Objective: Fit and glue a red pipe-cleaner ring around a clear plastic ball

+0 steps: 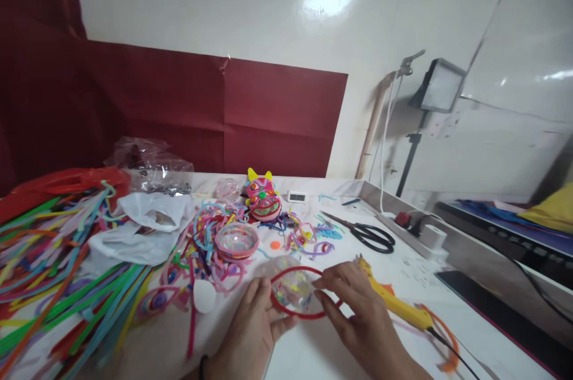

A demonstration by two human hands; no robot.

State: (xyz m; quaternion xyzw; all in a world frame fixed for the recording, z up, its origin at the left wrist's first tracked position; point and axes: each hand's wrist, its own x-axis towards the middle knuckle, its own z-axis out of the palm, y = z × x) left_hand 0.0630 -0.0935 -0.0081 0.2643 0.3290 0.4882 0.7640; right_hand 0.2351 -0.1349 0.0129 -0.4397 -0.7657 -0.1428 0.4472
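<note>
White table (308,356): left hand (250,326) grips clear bowl (293,293), right hand (358,308) seemingly pinches red strip (304,315); likely edging its rim, next wants pressing

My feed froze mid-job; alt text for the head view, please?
The left hand and right hand hold a red loop at a clear, color-speckled piece above a white table. Scissors and a yellow corded tool lie to the right, fuzzy colored strips are heaped to the left, and a pink animal-head figure stands behind.

Pipe cleaners (76,302) left, scissors (356,228) right, figure (263,196) behind bowl (237,255), ring (308,315) between left hand (250,326) and right hand (364,314)
</note>
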